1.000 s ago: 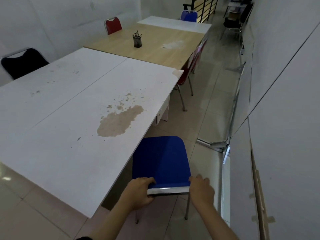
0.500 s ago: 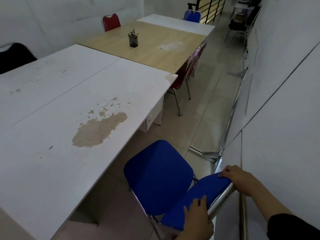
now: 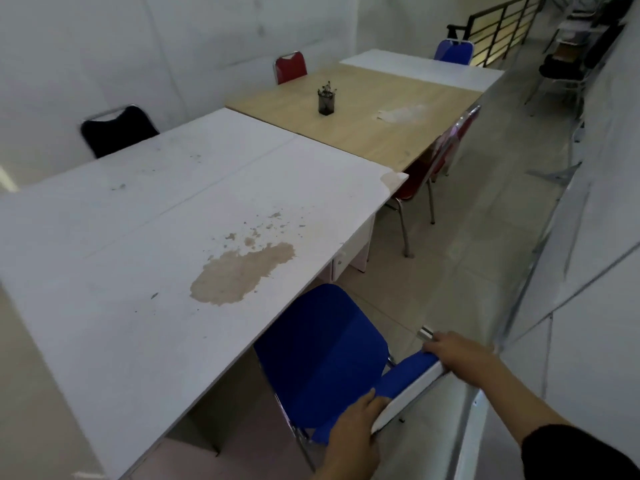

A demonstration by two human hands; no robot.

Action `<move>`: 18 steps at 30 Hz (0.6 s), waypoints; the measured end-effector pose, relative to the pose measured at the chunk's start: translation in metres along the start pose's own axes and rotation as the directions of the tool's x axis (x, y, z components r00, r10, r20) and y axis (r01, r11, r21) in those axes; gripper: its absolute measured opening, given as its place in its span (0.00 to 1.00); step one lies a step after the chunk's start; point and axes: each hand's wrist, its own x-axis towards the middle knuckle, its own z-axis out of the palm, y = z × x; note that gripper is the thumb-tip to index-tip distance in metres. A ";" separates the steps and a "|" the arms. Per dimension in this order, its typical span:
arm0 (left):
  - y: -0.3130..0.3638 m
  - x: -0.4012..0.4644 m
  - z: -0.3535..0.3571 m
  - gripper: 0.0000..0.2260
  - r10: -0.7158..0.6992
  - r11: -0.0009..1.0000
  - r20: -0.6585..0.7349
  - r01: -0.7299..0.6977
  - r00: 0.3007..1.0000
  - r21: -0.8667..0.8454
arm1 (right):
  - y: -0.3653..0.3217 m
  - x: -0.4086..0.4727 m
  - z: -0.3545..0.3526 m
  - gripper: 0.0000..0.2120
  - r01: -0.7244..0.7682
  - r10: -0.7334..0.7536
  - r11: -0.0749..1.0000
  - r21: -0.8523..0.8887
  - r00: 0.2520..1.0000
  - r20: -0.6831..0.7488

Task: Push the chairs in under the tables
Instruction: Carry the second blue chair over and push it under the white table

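A blue chair (image 3: 322, 355) with a chrome frame stands at the near right side of the stained white table (image 3: 145, 271). The seat's front edge lies slightly under the table edge. My left hand (image 3: 353, 434) grips the near end of the chair's backrest. My right hand (image 3: 457, 355) grips the far end of the backrest's top rail. A red chair (image 3: 436, 161) stands further along, tucked partly under the wooden table (image 3: 367, 119).
A white wall panel (image 3: 588, 271) runs close on the right, leaving a narrow tiled aisle. A black chair (image 3: 117, 129), a red chair (image 3: 291, 67) and a blue chair (image 3: 453, 51) stand at the tables' far sides. A dark pen holder (image 3: 326, 100) sits on the wooden table.
The blue chair has turned so its seat faces the white table, and it has moved toward the table edge. My hands stayed on the backrest's ends while the view swung round.
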 end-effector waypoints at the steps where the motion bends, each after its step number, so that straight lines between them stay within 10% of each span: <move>1: -0.007 -0.003 -0.009 0.22 -0.010 1.000 0.000 0.010 1.000 0.001 | -0.011 0.006 0.002 0.20 -0.001 0.001 0.999 0.039 1.000 -0.020; 18: -0.099 0.033 -0.090 0.28 0.100 0.977 -0.287 -0.040 0.953 0.210 | -0.073 0.109 -0.042 0.13 0.030 -0.013 0.991 0.134 0.992 -0.129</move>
